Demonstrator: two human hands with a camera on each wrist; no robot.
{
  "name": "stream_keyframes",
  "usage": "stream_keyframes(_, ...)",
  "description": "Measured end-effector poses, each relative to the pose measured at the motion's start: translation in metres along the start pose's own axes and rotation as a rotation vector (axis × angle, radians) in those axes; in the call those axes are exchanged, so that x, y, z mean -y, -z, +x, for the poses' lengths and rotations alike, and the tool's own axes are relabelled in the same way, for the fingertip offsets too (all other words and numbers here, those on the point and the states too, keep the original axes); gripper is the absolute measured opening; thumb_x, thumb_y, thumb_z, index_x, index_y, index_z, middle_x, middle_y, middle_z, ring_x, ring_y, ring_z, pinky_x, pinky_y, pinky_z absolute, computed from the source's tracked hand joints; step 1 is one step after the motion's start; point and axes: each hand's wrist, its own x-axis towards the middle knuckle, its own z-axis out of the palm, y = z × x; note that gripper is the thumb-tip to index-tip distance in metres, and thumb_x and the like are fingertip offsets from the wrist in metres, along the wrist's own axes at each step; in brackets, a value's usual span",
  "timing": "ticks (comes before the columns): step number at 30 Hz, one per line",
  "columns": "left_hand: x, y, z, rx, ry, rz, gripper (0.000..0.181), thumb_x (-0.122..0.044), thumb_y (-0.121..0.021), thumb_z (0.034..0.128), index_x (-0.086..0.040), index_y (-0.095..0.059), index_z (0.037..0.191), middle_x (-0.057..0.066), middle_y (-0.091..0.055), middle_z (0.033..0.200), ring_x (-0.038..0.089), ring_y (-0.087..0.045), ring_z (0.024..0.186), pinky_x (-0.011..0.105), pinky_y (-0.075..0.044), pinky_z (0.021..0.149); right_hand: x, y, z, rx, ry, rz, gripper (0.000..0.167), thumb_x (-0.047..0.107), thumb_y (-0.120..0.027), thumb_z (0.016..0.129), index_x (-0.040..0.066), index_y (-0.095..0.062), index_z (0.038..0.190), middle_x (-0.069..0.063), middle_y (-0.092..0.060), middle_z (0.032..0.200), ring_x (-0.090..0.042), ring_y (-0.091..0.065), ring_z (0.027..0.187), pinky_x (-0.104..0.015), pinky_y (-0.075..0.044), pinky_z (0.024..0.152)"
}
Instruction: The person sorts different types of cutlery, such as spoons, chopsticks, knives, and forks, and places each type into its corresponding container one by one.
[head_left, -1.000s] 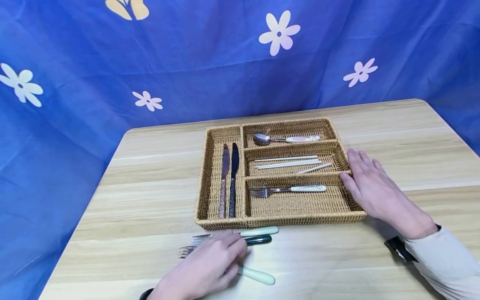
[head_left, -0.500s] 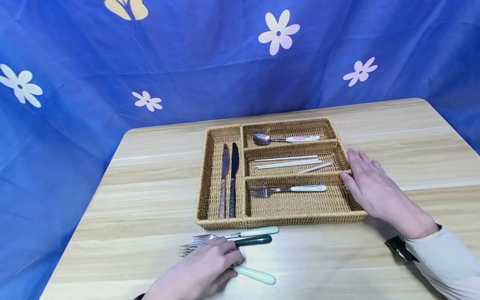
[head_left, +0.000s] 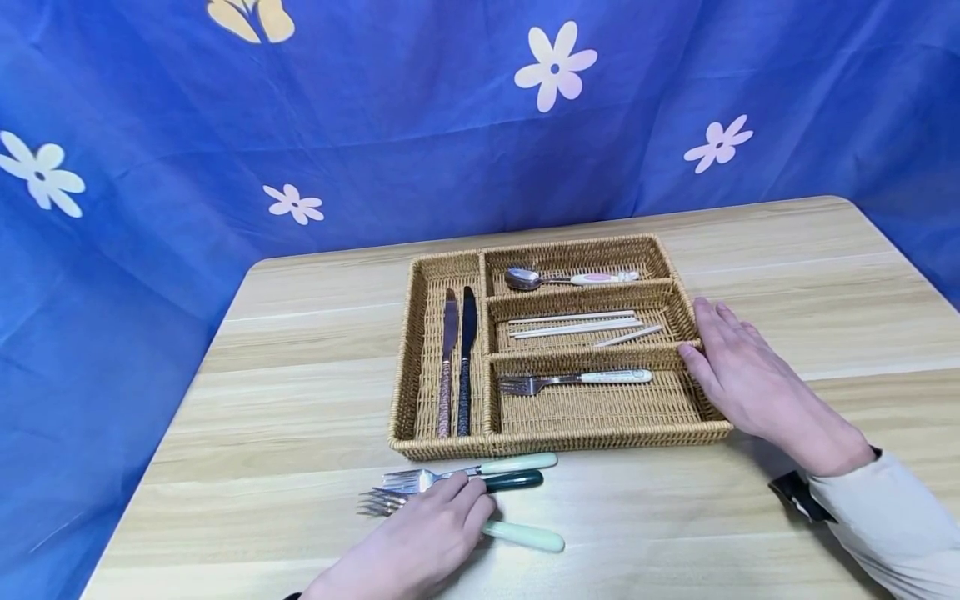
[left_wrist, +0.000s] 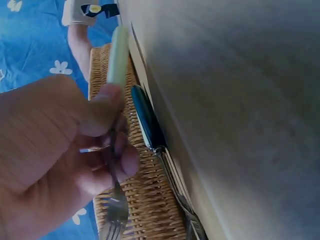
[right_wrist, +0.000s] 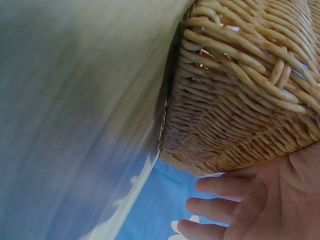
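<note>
My left hand (head_left: 423, 533) pinches a fork with a light green handle (head_left: 525, 536) between thumb and fingers, at the front of the table. Its metal neck and tines show in the left wrist view, below the light green grip (left_wrist: 118, 57). Just beyond that hand lie a dark green-handled fork (head_left: 514, 481) and another light green-handled fork (head_left: 519, 463), side by side along the basket's front. My right hand (head_left: 746, 379) rests with straight fingers against the right side of the woven basket (head_left: 600, 437); the right wrist view shows its fingers (right_wrist: 212, 210) extended beside the wicker wall.
Two table knives (head_left: 466, 367) lie in the basket's left compartment. Stacked to the right are compartments with a spoon (head_left: 525, 279), several white sticks (head_left: 577, 327) and a white-handled fork (head_left: 615, 377). A blue flowered cloth (head_left: 420, 125) hangs behind the table.
My left hand drew back slightly, then moved forward and right, and the light green-handled fork in it has shifted up and right. The right hand and basket stay put.
</note>
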Motion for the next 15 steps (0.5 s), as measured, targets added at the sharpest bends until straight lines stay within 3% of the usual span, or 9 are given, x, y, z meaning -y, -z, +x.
stream_keyframes(5, -0.003, 0.006, 0.009, -0.038, 0.001, 0.024, 0.040, -0.015, -0.014, 0.1042, -0.009, -0.052, 0.092, -0.003, -0.044, 0.083, 0.013, -0.044, 0.077, 0.026, -0.046, 0.071, 0.000, 0.001, 0.000, 0.004, -0.003, -0.001, 0.066, 0.033, -0.031, 0.106, -0.013, -0.010, 0.148, -0.037, -0.017, 0.151, -0.054, -0.017, 0.138, -0.068, -0.017, 0.108)
stream_keyframes(15, -0.006, 0.014, 0.032, -0.019, 0.010, 0.079, 0.029, -0.020, -0.027, 0.1026, -0.007, -0.053, 0.097, 0.000, -0.048, 0.090, 0.015, -0.043, 0.081, 0.027, -0.042, 0.072, 0.000, 0.001, 0.000, 0.004, -0.005, -0.001, 0.066, 0.033, -0.030, 0.106, -0.013, -0.010, 0.148, -0.037, -0.017, 0.150, -0.053, -0.017, 0.138, -0.069, -0.017, 0.107)
